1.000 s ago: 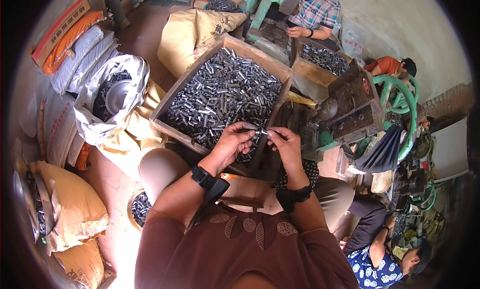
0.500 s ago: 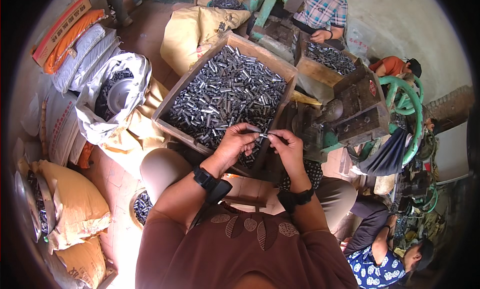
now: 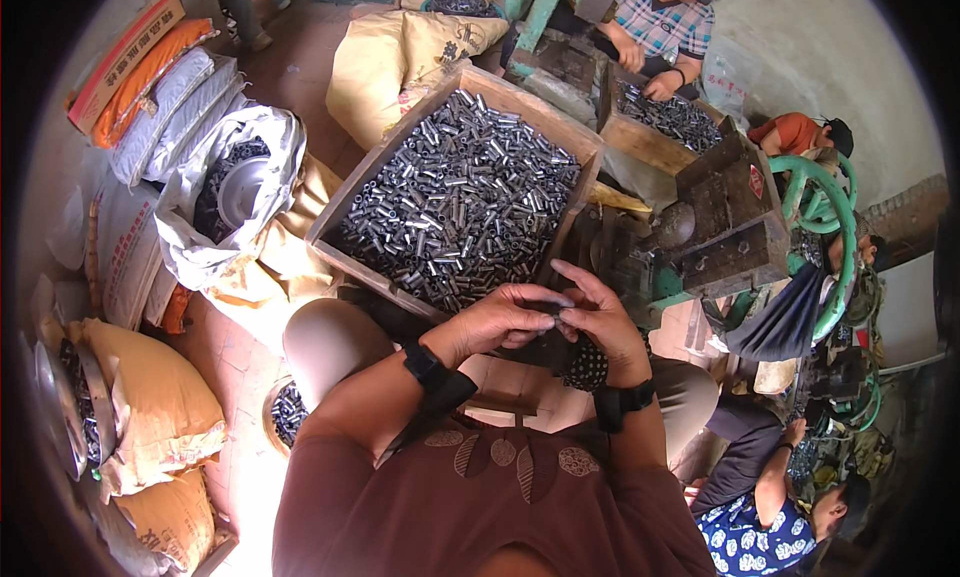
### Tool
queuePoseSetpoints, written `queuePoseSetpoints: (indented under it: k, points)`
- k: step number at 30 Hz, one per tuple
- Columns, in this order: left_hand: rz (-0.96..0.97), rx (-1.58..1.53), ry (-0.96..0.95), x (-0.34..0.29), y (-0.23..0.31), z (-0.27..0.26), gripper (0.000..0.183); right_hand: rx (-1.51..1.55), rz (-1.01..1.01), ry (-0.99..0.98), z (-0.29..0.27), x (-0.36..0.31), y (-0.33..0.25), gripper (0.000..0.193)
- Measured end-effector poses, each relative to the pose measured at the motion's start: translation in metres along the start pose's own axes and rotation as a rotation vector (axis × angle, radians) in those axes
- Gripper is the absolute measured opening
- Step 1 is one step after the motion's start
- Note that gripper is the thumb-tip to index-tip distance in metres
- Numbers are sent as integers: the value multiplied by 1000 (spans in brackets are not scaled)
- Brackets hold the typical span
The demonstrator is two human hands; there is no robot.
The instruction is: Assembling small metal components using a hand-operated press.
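At the near end of a wooden box (image 3: 538, 107), left hand (image 3: 500, 319) and right hand (image 3: 608, 327) meet, fingertips together. Left: back upward, fingers bent, pointing right. Right: index stretched up and leftward, thumb turned to the left hand. Cannot tell whether anything is pinched; its axis, if so, hidden. Metal tubes (image 3: 455, 202) heap inside the box, long axes pointing every way.
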State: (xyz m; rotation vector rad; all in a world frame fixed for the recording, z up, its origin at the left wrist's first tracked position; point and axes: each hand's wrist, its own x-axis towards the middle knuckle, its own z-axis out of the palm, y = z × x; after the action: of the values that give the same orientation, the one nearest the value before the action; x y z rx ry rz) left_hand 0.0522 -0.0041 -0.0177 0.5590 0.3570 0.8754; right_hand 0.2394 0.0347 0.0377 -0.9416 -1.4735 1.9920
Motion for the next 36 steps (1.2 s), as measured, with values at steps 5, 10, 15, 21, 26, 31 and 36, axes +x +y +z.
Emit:
queuePoseSetpoints:
  k: [5, 10, 15, 21, 26, 31, 36]
  points:
    - [90, 86, 120, 6, 4, -6, 29, -20, -72, 31, -2, 19, 4, 55]
    - [182, 194, 203, 11, 8, -10, 29, -45, -108, 49, -6, 37, 2, 54]
    - [238, 365, 273, 14, 10, -17, 31, -111, -94, 55, -9, 43, 6, 50]
    - [130, 262, 233, 14, 13, -24, 36, -227, -103, 57, -6, 44, 0, 51]
    - [182, 428, 209, 16, 11, -23, 38, -59, -28, 8, -15, 46, 8, 51]
    - [199, 511, 212, 16, 15, -20, 37, 140, 38, -5, -14, 46, 14, 50]
    - [239, 325, 124, 16, 17, -17, 35, -84, -108, 52, -1, 51, 6, 47]
